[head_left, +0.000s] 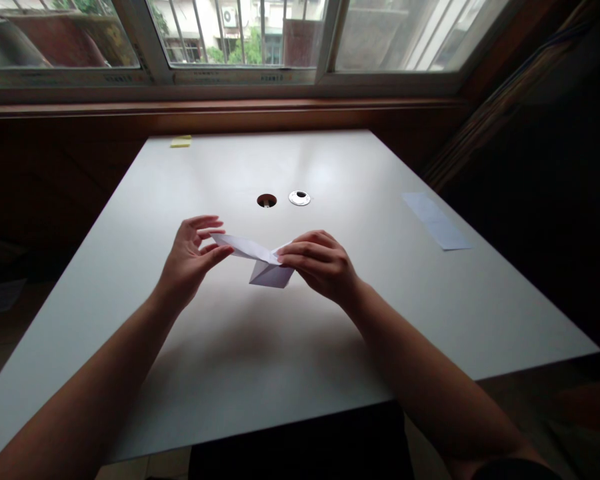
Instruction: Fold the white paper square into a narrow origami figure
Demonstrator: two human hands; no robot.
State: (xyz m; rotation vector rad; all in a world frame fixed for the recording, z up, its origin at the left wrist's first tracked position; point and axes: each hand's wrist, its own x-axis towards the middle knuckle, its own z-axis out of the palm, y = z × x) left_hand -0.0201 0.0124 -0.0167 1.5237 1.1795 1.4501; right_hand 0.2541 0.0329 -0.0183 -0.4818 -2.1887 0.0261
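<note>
A folded white paper [258, 260] is held just above the white table [260, 347], near its middle. My left hand [193, 257] pinches the paper's left tip between thumb and fingers, with the upper fingers curled loosely above it. My right hand [320, 263] is closed on the paper's right side, its fingers pressed together over a fold. A triangular flap of the paper hangs down between the two hands.
A round cable hole [267, 200] and a white ring-shaped cap [299, 198] lie beyond the hands. A flat strip of white paper [436, 221] rests at the right. A yellow sticky-note pad [181, 141] sits at the far left corner, under the window.
</note>
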